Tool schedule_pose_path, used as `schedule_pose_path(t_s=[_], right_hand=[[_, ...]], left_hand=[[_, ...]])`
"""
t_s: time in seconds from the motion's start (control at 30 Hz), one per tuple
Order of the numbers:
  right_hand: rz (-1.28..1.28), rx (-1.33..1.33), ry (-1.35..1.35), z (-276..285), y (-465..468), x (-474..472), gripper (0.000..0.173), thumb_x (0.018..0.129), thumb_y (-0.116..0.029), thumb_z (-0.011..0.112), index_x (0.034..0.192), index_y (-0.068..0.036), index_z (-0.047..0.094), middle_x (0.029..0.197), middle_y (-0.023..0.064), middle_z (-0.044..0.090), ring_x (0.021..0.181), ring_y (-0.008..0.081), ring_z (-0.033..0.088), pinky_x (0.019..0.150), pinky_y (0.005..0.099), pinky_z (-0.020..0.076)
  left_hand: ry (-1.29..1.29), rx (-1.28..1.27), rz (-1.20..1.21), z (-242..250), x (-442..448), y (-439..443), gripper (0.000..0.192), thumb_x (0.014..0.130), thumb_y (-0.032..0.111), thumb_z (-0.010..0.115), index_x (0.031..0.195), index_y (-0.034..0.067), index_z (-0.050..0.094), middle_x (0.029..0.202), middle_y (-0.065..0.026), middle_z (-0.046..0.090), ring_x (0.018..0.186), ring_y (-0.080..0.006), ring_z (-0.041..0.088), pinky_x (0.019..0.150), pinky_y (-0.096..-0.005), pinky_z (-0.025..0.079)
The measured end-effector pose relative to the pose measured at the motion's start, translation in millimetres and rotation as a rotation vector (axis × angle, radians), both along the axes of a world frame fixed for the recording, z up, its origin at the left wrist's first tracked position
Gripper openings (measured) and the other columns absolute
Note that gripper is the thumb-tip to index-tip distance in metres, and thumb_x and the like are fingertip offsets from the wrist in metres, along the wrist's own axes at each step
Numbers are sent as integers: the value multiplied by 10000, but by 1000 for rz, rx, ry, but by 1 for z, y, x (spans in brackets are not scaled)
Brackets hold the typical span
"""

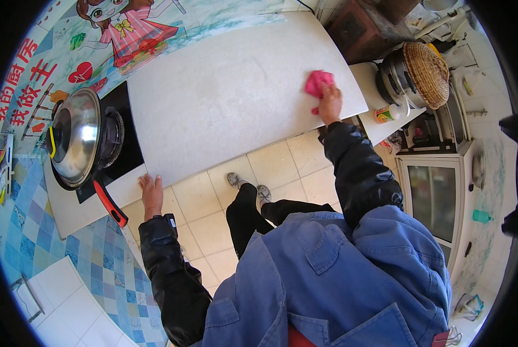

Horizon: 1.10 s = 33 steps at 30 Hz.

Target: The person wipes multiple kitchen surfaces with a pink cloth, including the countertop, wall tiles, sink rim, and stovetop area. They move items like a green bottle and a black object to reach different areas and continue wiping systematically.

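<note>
My right hand holds a crumpled pink cloth against the right end of the pale countertop. The fingers lie over the cloth's lower right part. My left hand rests with its fingertips on the counter's front edge, just right of the gas hob; it holds nothing and the fingers are a little apart. Close to it, on the left, a wok's red and black handle sticks out past the edge. The wok's domed metal lid has a dark knob with a yellow part.
A black gas hob is set into the counter at left. Beyond the counter's right end, a white bottle stands on a lower surface near a pot with a woven straw cover. A white glass-door cabinet stands at right.
</note>
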State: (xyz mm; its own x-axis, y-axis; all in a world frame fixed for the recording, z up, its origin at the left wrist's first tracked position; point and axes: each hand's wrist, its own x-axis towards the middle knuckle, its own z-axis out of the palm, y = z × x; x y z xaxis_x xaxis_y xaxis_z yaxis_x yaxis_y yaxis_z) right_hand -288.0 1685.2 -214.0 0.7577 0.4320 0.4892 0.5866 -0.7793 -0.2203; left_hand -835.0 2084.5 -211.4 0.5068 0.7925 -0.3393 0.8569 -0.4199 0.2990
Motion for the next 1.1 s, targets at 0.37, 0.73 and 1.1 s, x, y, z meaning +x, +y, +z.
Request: schedule_pose_path(t_s=[0.37, 0.73, 1.1], right_hand=[[750, 349, 249, -21, 161, -161, 378, 789, -10, 602, 1140, -107, 706, 1211, 112, 675, 1196, 357, 564, 1052, 471, 422], [1223, 236, -94, 44, 181, -284, 257, 772, -160, 667, 1028, -143, 658, 1123, 44, 624, 1020, 268, 600, 813, 399, 519], [-263, -257, 210, 41, -58, 37, 689, 686, -152, 822, 1326, -148, 567, 1302, 157, 593, 1161, 396, 581, 978, 486, 491]], left_hand=[[1, -35, -11, 5, 3, 1, 739, 1033, 488, 418, 1499, -79, 330, 1603, -331, 225, 1526, -445, 145, 1253, -455, 142], [-6, 10, -67, -9, -7, 7, 694, 1052, 380, 392, 1485, -154, 300, 1576, -361, 253, 1525, -437, 155, 1260, -462, 105], [93, 155, -92, 2, 3, -11, 719, 1013, 327, 487, 1490, -166, 274, 1579, -351, 264, 1512, -450, 187, 1257, -471, 130]])
